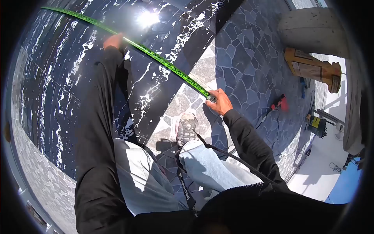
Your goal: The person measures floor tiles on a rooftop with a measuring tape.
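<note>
A bright green tape measure blade (156,56) stretches diagonally over a black slab with white veins (144,78), from the upper left down to the tape's case. My right hand (220,102) is closed around that case, close above the slab's edge and the pale stone paving. Farther up the blade is my left hand (113,41), slightly blurred, its fingers closed at the blade's edge. Beyond it the blade runs on towards the slab's far left corner.
Irregular stone paving (249,54) borders the slab on the right. A red-handled power tool (279,103) with a cable lies there. Farther right are a brown paper sack (311,68), a green-and-black machine (317,125) and a concrete column (315,29). My shoe (187,128) stands by the slab.
</note>
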Tool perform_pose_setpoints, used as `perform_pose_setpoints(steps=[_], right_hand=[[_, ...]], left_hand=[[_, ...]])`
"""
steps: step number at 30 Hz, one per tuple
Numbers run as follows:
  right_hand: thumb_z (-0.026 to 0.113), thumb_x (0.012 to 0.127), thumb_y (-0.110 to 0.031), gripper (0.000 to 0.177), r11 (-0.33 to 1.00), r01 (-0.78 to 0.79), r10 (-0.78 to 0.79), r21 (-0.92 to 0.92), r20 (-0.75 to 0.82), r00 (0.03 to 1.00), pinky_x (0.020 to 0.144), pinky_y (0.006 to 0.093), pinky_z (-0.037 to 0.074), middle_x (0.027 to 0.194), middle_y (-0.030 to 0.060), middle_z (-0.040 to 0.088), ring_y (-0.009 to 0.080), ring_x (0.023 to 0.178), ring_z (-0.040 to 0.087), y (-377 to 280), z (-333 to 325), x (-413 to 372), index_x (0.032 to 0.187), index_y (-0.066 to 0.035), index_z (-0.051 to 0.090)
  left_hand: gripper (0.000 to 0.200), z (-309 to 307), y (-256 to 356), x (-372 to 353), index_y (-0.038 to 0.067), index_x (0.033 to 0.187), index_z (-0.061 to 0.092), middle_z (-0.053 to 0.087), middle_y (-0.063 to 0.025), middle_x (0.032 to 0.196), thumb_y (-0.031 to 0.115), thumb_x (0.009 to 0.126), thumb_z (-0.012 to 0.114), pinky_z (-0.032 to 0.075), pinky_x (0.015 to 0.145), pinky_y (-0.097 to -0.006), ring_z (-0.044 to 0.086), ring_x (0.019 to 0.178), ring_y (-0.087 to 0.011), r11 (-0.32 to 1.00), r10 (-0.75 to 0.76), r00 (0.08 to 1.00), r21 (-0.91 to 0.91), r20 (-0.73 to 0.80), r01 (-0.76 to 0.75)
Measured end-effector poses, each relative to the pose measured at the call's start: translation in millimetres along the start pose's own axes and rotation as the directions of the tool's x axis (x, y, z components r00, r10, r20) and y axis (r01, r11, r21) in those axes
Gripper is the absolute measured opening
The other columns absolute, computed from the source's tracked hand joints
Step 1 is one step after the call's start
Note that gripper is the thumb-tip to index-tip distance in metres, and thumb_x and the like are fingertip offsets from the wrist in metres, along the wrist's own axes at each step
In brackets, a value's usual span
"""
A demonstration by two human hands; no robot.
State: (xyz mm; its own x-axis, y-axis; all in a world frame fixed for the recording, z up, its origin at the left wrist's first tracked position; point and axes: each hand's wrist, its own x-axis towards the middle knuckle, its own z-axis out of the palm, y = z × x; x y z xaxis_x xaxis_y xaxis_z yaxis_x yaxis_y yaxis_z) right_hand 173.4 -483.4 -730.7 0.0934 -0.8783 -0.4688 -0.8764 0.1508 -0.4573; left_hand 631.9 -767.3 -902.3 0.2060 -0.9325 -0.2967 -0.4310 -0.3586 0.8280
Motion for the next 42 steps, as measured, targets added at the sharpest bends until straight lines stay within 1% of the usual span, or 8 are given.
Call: perform_pose_setpoints(steps=[1,3,5,9,11,14,18,42], right_hand=[[0.067,0.074,-0.026,0.048,1.000,0.009,-0.009,0.015,-0.004,1.000,0.083,0.0382,0.044,0.099,0.0154,0.051,0.0326,0.094,0.055,4,2,-1,0.116,-0.003,0.058],[0.065,0.075,-0.025,0.049,1.000,-0.002,0.002,0.007,0.013,1.000,0.082,0.0388,0.044,0.097,0.0159,0.051,0.0331,0.091,0.055,5,0,-8,0.117,-0.002,0.057],[0.063,0.075,-0.024,0.047,1.000,0.015,-0.015,-0.004,0.006,1.000,0.081,0.0388,0.044,0.096,0.0163,0.051,0.0329,0.090,0.055,7,-5,-12,0.115,-0.001,0.057],[0.065,0.071,-0.020,0.047,1.000,-0.014,0.014,-0.018,0.002,1.000,0.081,0.0381,0.045,0.094,0.0189,0.056,0.0334,0.089,0.057,27,1,-20,0.113,-0.003,0.058],[0.065,0.072,-0.019,0.044,0.999,0.036,-0.034,0.020,-0.098,0.995,0.080,0.0396,0.045,0.093,0.0201,0.056,0.0351,0.088,0.057,28,7,-26,0.111,-0.003,0.058],[0.063,0.072,-0.017,0.039,0.993,0.095,-0.083,0.068,-0.162,0.983,0.081,0.0379,0.045,0.094,0.0204,0.057,0.0346,0.089,0.057,31,14,-25,0.106,0.001,0.061],[0.063,0.071,-0.016,0.037,0.993,0.079,-0.062,0.092,-0.177,0.982,0.081,0.0378,0.045,0.094,0.0209,0.058,0.0348,0.088,0.058,31,15,-24,0.103,0.003,0.062],[0.065,0.068,-0.016,0.035,0.988,0.143,-0.131,0.049,-0.198,0.971,0.077,0.0368,0.046,0.091,0.0174,0.057,0.0309,0.083,0.058,33,32,-33,0.099,0.002,0.065]], left_hand=[[0.047,-1,-16,16,0.007,0.102,0.064,0.063,-0.0144,0.107,0.043,0.087,0.038,0.042,0.085,-0.0396,0.059,0.099,-0.0316,0.976,0.072,0.996,0.200,0.055,-0.082],[0.046,-3,5,3,0.007,0.102,0.065,0.064,-0.0145,0.106,0.043,0.087,0.041,0.042,0.085,-0.0380,0.059,0.098,-0.0301,0.986,-0.079,0.996,0.153,0.037,0.073],[0.029,-3,36,-23,0.001,0.095,0.064,0.065,-0.0115,0.091,0.027,0.084,0.055,0.045,0.073,-0.0331,0.060,0.083,-0.0218,0.961,-0.197,0.979,-0.185,0.060,0.205],[0.026,-8,71,-58,-0.003,0.089,0.066,0.066,-0.0081,0.077,0.019,0.078,0.068,0.047,0.067,-0.0302,0.060,0.071,-0.0143,0.947,-0.214,0.961,-0.278,-0.177,0.160],[0.028,3,49,-44,0.002,0.090,0.069,0.069,-0.0102,0.081,0.026,0.075,0.070,0.048,0.075,-0.0323,0.064,0.077,-0.0204,0.931,-0.267,0.939,-0.311,-0.218,0.192],[0.028,-1,72,-63,0.003,0.085,0.069,0.069,-0.0117,0.083,0.028,0.073,0.072,0.048,0.076,-0.0337,0.065,0.079,-0.0233,0.940,-0.283,0.915,-0.271,-0.288,0.206],[0.029,-4,79,-77,0.000,0.085,0.068,0.065,-0.0053,0.070,0.029,0.079,0.068,0.046,0.063,-0.0295,0.059,0.064,-0.0130,0.951,-0.214,0.934,-0.281,-0.285,0.132],[0.022,-25,57,-125,0.009,0.075,0.073,0.069,-0.0096,0.074,0.030,0.070,0.072,0.049,0.071,-0.0322,0.066,0.073,-0.0212,0.963,-0.269,0.918,-0.058,-0.292,0.263]])
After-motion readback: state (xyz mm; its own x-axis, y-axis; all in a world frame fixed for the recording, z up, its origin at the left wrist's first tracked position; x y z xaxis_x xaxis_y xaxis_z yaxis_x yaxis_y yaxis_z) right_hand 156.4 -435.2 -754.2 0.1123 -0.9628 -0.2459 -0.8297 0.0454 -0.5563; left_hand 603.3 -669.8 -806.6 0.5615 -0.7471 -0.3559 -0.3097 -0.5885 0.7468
